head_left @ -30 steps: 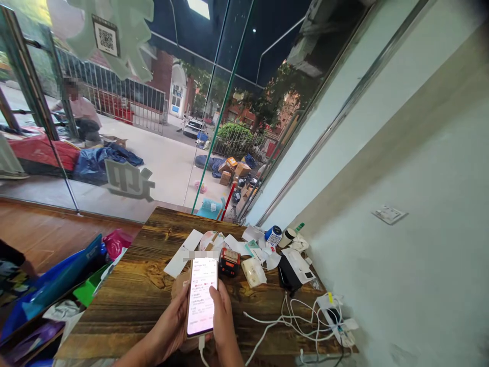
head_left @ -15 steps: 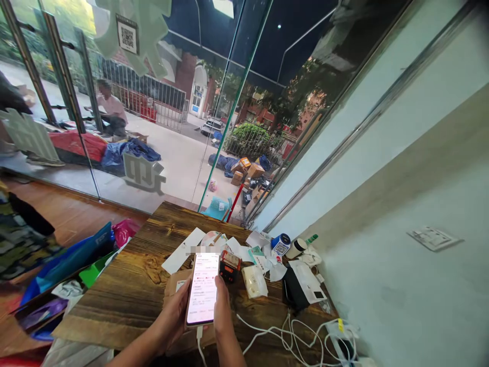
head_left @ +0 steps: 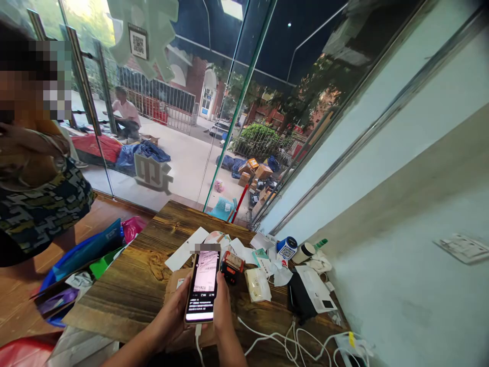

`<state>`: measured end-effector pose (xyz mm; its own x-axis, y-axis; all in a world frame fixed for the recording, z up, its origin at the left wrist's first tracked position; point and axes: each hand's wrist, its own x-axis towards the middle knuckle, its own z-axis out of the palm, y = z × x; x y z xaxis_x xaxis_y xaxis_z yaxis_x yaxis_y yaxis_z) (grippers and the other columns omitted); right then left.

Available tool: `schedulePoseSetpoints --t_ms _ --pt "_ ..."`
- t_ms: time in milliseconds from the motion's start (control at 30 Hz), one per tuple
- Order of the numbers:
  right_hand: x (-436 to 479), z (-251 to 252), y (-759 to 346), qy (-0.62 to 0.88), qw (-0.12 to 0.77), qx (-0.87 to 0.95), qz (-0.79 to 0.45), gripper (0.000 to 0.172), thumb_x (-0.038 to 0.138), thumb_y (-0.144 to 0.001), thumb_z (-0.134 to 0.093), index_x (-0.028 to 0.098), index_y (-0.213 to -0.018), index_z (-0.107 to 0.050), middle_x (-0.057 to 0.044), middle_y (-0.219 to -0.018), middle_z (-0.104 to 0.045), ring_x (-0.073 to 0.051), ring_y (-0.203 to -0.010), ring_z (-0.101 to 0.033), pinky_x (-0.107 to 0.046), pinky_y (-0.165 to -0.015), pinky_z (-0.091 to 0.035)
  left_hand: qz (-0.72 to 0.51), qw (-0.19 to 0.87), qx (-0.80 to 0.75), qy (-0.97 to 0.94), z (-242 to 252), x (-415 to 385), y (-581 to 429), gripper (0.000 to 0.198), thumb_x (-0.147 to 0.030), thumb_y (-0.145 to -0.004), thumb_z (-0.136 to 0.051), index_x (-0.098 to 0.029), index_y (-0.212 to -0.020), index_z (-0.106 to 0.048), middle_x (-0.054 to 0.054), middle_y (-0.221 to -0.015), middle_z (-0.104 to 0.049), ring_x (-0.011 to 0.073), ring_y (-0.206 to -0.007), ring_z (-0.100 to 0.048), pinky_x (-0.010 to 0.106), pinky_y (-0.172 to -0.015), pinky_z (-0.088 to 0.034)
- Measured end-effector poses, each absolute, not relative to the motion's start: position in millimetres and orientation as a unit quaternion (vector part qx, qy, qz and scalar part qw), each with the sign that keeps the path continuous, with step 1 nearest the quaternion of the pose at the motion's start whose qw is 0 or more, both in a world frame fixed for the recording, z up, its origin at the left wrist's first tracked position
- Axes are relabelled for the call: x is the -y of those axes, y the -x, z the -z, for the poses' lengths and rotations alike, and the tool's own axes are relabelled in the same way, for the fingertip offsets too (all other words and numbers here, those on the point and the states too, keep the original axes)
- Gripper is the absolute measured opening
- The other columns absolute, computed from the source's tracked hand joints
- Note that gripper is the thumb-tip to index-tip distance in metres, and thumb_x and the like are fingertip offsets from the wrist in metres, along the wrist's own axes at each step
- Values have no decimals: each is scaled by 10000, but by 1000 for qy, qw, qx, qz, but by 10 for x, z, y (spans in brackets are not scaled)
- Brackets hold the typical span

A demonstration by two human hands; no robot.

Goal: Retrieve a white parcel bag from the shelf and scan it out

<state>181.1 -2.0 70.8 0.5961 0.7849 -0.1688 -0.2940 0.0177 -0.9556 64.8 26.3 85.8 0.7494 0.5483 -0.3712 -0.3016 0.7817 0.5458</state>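
A smartphone (head_left: 203, 285) is held upright above the wooden table (head_left: 141, 265), its lit screen showing a pinkish picture with white text on black below. My left hand (head_left: 178, 308) is wrapped around its left edge. On the opposite edge my right hand (head_left: 223, 300) grips it, thumb along the screen's side. A white charging cable (head_left: 197, 339) is plugged into the phone's bottom end. Behind the phone lies a piece of brown cardboard (head_left: 173, 285), partly hidden by my hands. An orange and black device (head_left: 232, 266) sits just to the right of the phone.
A tissue pack (head_left: 257, 285), papers, a blue round box with a QR code (head_left: 286, 248), and a black-and-white machine (head_left: 309, 293) stand on the right. White cables (head_left: 286, 341) tangle at the front. A person (head_left: 34, 153) stands left, beside a blue tub (head_left: 49, 285). Glass panels face outside.
The phone's screen has switched from a white page of text to a dark view with a picture. A person has come into view at left. My hands keep their grip.
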Motion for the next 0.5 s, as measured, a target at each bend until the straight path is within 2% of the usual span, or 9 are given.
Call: schedulePoseSetpoints --t_ms 133,267,400,500 --pt "-1 -830 -1854 530 689 190 -456 614 665 -706 -587 142 -1014 -684 -80 -1075 -720 -245 -1094 -617 -319 -925 -489 -250 900 -246 -259 -871 -216 -647 764 -619 -789 -539 -301 -1439 -295 94 -1197 -648 247 -759 -676 327 -514 -556" --pt "-2 -861 -1880 513 707 171 -456 550 610 -728 -610 150 -1019 -686 -64 -1088 -717 -227 -1077 -622 -302 -909 -493 -263 899 -226 -268 -851 -171 -644 764 -559 -818 -550 -296 -1457 -224 103 -1229 -620 219 -719 -663 341 -528 -570" --pt "27 -843 -1872 517 710 160 -450 518 580 -726 -635 157 -1020 -687 -64 -1057 -728 -231 -1050 -635 -315 -872 -515 -277 897 -207 -277 -820 -155 -642 761 -526 -808 -585 -284 -1449 -254 112 -1239 -612 215 -690 -652 339 -494 -565" --pt "48 -855 -1854 510 709 169 -456 523 588 -740 -613 153 -1019 -689 -70 -1067 -724 -237 -1071 -627 -324 -880 -513 -278 897 -206 -274 -796 -153 -627 704 -522 -811 -585 -277 -1421 -332 100 -1244 -613 229 -756 -661 339 -516 -578"
